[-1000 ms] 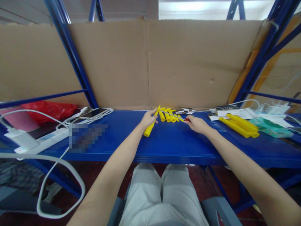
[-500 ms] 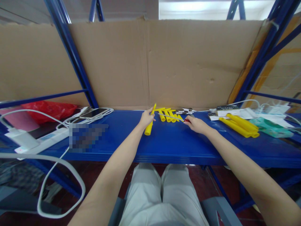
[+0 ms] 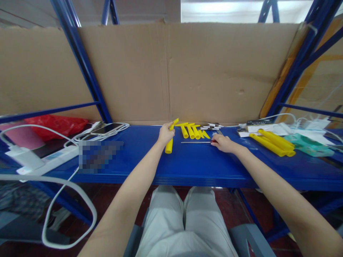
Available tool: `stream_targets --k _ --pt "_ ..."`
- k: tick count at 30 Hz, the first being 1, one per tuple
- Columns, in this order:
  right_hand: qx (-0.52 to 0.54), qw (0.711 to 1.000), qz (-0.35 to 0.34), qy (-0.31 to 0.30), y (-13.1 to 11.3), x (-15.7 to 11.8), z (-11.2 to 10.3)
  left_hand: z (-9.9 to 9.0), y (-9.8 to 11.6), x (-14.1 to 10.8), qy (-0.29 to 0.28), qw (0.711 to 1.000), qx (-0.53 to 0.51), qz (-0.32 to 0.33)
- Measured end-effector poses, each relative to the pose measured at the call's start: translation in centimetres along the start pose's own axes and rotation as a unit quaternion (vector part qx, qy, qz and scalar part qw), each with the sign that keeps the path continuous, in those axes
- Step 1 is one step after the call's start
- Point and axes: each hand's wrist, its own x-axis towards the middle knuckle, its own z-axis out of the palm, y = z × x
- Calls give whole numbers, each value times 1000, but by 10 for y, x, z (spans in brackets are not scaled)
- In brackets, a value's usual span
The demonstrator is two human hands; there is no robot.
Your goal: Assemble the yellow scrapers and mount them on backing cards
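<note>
My left hand [image 3: 166, 135] is closed round a yellow T-shaped plastic piece [image 3: 168, 147], whose round tube end points toward me and whose crosspiece shows above my fingers. In my right hand [image 3: 224, 143] is a screwdriver [image 3: 196, 142] by its red handle, mostly hidden by my fingers. The thin metal shaft points left, low over the blue table, its tip apart from the yellow piece. Just behind the shaft, several similar yellow T-shaped pieces [image 3: 191, 132] lie in a row, with small yellow wedge-shaped pieces [image 3: 205, 134] at their right end.
Several yellow tubes [image 3: 276, 142] lie at the right beside a green packet [image 3: 309, 144] and a small box [image 3: 258, 122]. Black-and-white items [image 3: 211, 126] sit at the back. A power strip [image 3: 53, 159] with white cables is at the left. A cardboard panel [image 3: 128, 71] closes the back.
The screwdriver's shaft has come away from the yellow T-shaped piece and dropped toward me, now level over the table. My left hand has turned slightly, tilting the piece's crosspiece.
</note>
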Motion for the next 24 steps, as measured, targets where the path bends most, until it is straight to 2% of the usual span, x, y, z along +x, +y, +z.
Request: stream_targets --k 8,13,19,24 --pt "-4 998 55 -35 5 -1 -5 1 -8 5 -5 999 17 31" --pt "-8 998 63 -25 27 0 0 2 -7 4 -9 998 43 52" --pt "77 994 29 77 57 4 7 7 -15 9 17 995 62 77" --pt "130 979 25 157 60 4 1 8 -19 11 19 993 67 91"
